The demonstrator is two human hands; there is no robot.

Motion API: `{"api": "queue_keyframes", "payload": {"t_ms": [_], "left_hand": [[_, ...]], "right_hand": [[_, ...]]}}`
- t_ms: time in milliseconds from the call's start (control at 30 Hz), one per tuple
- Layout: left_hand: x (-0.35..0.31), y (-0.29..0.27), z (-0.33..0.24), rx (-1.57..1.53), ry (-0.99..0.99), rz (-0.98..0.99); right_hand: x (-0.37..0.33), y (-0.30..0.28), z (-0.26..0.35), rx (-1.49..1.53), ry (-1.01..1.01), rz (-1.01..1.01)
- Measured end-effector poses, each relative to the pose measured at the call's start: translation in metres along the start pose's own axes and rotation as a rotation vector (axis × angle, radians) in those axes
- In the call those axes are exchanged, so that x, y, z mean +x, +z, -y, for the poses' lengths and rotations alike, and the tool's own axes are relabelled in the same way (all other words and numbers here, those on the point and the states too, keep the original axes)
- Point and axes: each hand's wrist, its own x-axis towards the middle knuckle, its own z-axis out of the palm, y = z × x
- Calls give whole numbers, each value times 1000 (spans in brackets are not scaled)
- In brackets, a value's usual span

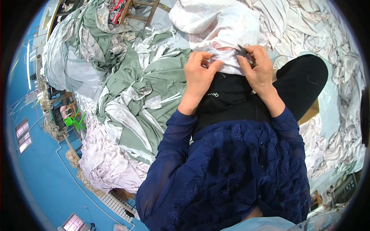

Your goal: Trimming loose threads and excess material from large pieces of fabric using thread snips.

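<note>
A white cloth with faint pink marks (221, 23) spreads across my lap and away from me. My left hand (201, 71) is closed on its near edge, thumb and fingers pinching the fabric. In my right hand (259, 69) is a pair of small dark thread snips (242, 51), the pointed blades showing above the thumb and aimed at the fabric. The right fingers are curled round the snips close to the cloth, and part of the tool is hidden in the palm. Between both hands a short stretch of the edge is bunched.
Green and white fabric (131, 111) lies heaped at my left, with pale pinkish cloth (111, 159) below it. More whitish cloth (323, 27) is piled at the right. A wooden stool (144, 9) stands at the far left, and a bright green chair (75, 120) is beyond the heaps.
</note>
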Motion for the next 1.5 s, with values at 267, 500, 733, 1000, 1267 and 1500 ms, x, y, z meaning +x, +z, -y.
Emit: {"api": "queue_keyframes", "payload": {"t_ms": [267, 500, 733, 1000, 1267, 1500], "left_hand": [[8, 3, 18, -243, -269, 158], [-2, -9, 33, -535, -432, 111], [1, -12, 20, 13, -30, 24], [14, 14, 9, -372, -148, 103], [11, 20, 16, -641, -138, 118], [6, 22, 13, -781, -199, 108]], "right_hand": [[0, 4, -2, -22, -26, 32], [-1, 6, -8, -7, -31, 50], [4, -10, -11, 1, 12, 73], [32, -28, -29, -183, -94, 30], [27, -24, 26, -128, -38, 39], [26, -10, 35, -289, -110, 204]]}}
